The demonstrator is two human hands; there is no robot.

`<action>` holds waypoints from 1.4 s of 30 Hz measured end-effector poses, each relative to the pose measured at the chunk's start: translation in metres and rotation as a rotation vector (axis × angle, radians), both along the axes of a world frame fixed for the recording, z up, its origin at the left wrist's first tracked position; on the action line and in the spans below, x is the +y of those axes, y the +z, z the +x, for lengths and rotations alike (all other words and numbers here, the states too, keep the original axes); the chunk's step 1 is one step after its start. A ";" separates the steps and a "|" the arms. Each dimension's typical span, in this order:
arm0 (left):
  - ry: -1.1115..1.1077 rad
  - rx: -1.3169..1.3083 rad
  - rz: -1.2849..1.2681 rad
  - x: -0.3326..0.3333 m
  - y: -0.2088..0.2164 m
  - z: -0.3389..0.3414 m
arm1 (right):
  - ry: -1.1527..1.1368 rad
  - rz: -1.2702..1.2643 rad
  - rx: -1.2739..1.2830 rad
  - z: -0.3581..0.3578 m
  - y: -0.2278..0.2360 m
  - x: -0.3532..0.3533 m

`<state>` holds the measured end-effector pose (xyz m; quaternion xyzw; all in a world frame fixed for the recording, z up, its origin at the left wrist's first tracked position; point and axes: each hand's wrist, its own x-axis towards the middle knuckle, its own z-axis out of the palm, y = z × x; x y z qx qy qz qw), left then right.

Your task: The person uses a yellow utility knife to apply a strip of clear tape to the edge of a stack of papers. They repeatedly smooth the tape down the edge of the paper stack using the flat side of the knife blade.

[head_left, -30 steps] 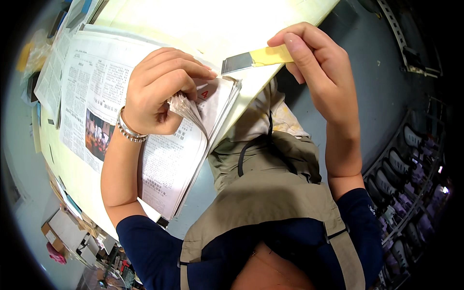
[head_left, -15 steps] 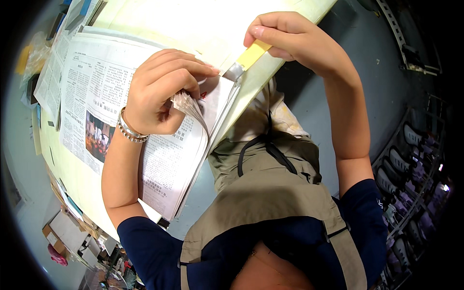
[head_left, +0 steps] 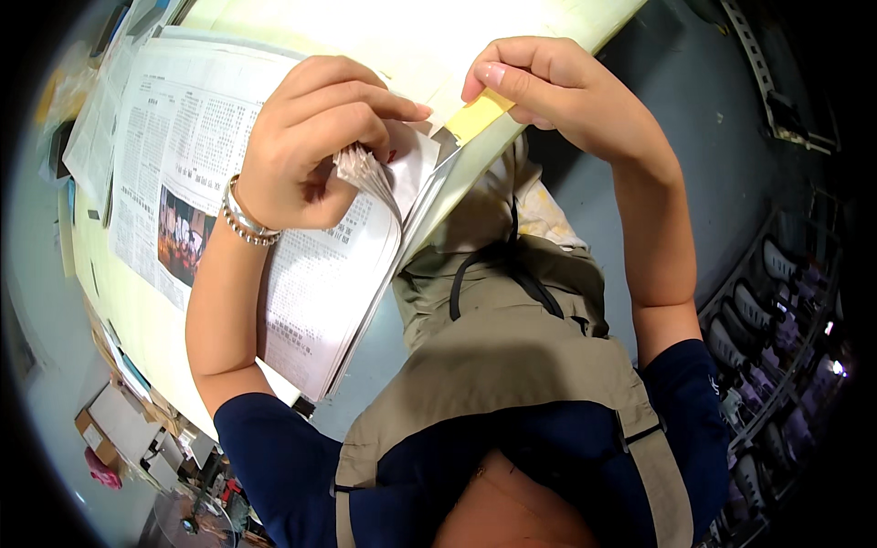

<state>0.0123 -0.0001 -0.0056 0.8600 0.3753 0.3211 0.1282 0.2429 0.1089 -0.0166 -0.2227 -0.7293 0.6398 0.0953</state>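
Note:
A stack of newspaper [head_left: 174,173] lies spread on a pale yellow table [head_left: 137,320]. My left hand [head_left: 315,137] grips a bent-up bundle of the paper's page corners [head_left: 370,173]; a beaded bracelet circles that wrist. My right hand [head_left: 553,91] pinches a small brush with a yellow handle [head_left: 475,117], its dark head resting against the lifted pages near the table's edge.
More papers lie at the far left of the table. Cardboard boxes and clutter [head_left: 119,429] sit on the floor at lower left. Metal racks holding rows of dark objects [head_left: 776,320] stand at right. Grey floor lies beyond the table's edge.
My right hand has moved left and up, bringing the brush's head in against the lifted page corners. The left hand keeps its hold on the pages.

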 end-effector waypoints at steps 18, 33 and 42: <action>0.037 -0.104 -0.127 0.001 -0.006 0.000 | -0.043 -0.077 0.005 -0.003 -0.005 -0.022; -0.060 -0.780 -0.374 0.010 -0.039 -0.023 | 0.087 -0.407 -0.006 -0.017 0.005 -0.101; -0.185 -0.974 -0.441 0.015 -0.036 -0.031 | 0.371 -0.443 0.026 -0.034 -0.008 -0.188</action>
